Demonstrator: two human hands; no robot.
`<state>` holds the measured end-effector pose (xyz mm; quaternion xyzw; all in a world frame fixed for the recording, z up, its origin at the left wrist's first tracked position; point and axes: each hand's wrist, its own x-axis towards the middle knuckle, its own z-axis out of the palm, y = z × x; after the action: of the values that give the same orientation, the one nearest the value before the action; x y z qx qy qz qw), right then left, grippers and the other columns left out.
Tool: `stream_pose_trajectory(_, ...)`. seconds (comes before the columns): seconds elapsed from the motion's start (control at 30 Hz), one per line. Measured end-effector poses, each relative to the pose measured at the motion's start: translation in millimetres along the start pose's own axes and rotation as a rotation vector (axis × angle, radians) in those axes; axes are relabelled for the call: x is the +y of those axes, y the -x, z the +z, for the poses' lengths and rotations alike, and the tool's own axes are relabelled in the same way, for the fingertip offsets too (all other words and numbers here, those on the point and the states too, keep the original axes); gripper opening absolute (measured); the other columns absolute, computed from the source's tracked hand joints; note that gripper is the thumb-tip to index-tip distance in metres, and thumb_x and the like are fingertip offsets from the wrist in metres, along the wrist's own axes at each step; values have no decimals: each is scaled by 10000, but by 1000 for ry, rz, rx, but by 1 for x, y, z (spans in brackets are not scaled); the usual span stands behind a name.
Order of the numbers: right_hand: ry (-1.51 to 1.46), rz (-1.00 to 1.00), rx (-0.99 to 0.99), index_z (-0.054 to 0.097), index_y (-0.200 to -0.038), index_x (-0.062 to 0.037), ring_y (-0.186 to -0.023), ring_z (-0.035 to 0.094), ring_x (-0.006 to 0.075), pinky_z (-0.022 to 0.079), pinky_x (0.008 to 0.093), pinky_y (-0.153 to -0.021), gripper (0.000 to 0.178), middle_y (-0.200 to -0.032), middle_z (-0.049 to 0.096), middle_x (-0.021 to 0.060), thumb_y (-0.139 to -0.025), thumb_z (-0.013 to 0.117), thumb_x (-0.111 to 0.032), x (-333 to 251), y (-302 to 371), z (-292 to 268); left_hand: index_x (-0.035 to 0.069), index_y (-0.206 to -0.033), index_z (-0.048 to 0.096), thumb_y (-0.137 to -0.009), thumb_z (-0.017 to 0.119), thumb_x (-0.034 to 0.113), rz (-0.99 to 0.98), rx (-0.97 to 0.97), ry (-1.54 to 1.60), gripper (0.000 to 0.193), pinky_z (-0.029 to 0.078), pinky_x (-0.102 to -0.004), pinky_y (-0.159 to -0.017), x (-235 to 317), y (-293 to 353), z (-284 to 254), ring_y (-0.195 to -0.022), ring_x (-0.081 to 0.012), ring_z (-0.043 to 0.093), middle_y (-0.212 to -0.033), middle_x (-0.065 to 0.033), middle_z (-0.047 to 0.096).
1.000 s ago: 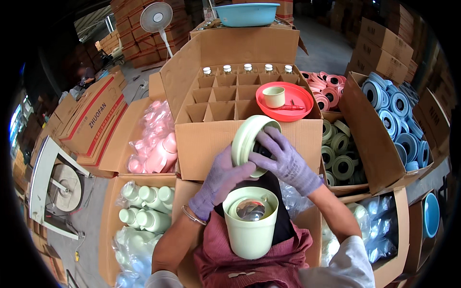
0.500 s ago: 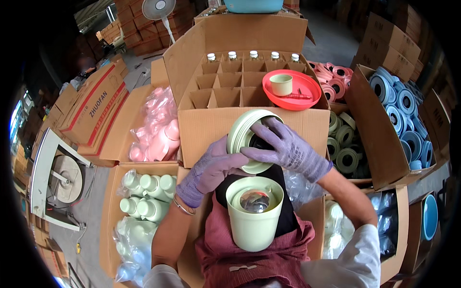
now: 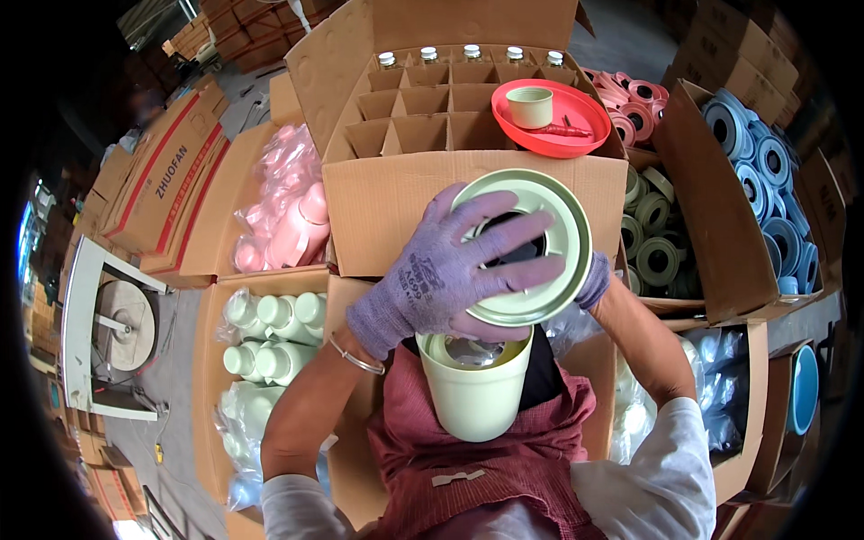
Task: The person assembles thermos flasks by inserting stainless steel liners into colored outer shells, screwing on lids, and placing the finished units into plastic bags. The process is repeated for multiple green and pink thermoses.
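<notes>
Head view: pale green ring lid (image 3: 565, 238) is up off the lap, face toward the camera, black centre partly behind the fingers. Left hand (image 3: 432, 274), gloved in lilac, has its fingers spread across that face, thumb along the lower rim. Right hand (image 3: 594, 281), same glove, sits at the ring's right edge, mostly hidden behind it; can't tell its grip. Pale green tub (image 3: 477, 396) stands on the maroon apron (image 3: 405, 454), mouth up, just below the ring, shiny rounded part inside. Ahead: divided carton (image 3: 432, 202), white-capped bottles (image 3: 472, 54) in its far row, red tray (image 3: 506, 121) on its right corner with a small pale green cup (image 3: 530, 108). Right side: more green rings (image 3: 655, 259), blue rings (image 3: 774, 162). Left side: green bottle-shaped parts (image 3: 274, 312), pink ones (image 3: 306, 225) beyond.
</notes>
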<state>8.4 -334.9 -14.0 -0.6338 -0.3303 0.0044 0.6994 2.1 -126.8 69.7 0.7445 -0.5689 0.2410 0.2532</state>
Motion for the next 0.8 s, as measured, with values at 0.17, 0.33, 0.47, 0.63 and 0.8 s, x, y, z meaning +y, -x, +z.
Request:
stream_pose_trajectory(0.17, -55, 254, 42, 463, -1376, -66, -998, 656, 228, 555, 410, -833, 599, -1159, 629, 128, -912, 662, -387, -29, -34, 11, 53, -1382, 514, -904, 658, 278, -715, 305, 828, 548, 474, -402, -994, 0, 18, -1, -1194, -265, 557, -1371, -125, 539)
stream_pose_trajectory(0.33, 1407, -473, -127, 451, -1343, -41, -838, 634, 380, 550, 422, -708, 647, -1131, 562, 202, -851, 683, -392, -59, -47, 21, -42, -1418, 359, -1006, 521, 86, -699, 414, 1007, 460, 506, -336, -985, 4, 23, 1, -1183, -190, 579, -1276, -152, 581)
stream_pose_trajectory(0.47, 1021, -134, 130, 460, -1289, -21, -843, 612, 423, 537, 461, -732, 605, -1151, 541, 219, -836, 703, -341, -67, -41, 39, -9, -1383, 437, -925, 623, 152, -619, 371, 672, 520, 494, -353, -951, 21, 14, 4, -1146, -229, 578, -1329, -178, 541)
stream_pose_trajectory(0.63, -321, 292, 108, 512, -1249, -19, -815, 626, 323, 543, 387, -691, 489, -1080, 584, 175, -890, 639, -326, -36, -22, 14, 159, -1300, 614, -629, 823, 417, -113, 326, -167, 749, 375, -540, -1023, 12, -10, 8, -1197, -373, 511, -1383, -139, 526)
stream_pose_trajectory(0.8, -59, 359, -146, 570, -1205, -9, -759, 639, 193, 547, 300, -645, 407, -977, 636, 117, -945, 568, -323, -32, 9, 8, 191, -1219, 653, -635, 826, 442, 77, -56, 100, 659, 391, -554, -1031, 8, 10, -11, -1210, -326, 524, -1315, -47, 598)
